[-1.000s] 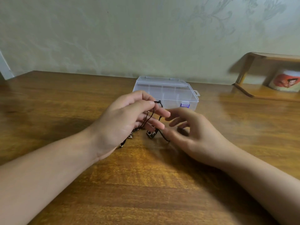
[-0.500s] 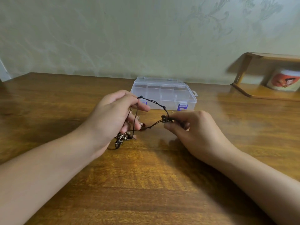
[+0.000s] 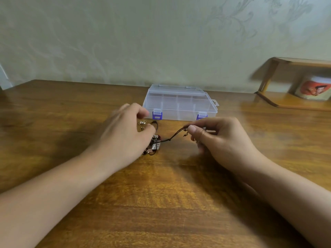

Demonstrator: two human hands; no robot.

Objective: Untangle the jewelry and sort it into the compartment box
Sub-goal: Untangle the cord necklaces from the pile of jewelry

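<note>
Left hand point(image 3: 125, 135) motion-blurred, hiding part of the tangled jewelry point(image 3: 155, 144), its grip unclear, right hand point(image 3: 222, 138) pinching the black cord point(image 3: 172, 137), closed compartment box point(image 3: 180, 104) behind.

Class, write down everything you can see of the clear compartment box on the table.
The compartment box looks like clear plastic, rectangular, with inner dividers forming two rows of compartments, all seemingly empty. Its lid is shut, held by two purple latches at the front, with a hang tab on its right. It lies flat on the wooden table near the wall, beyond both hands.
</note>
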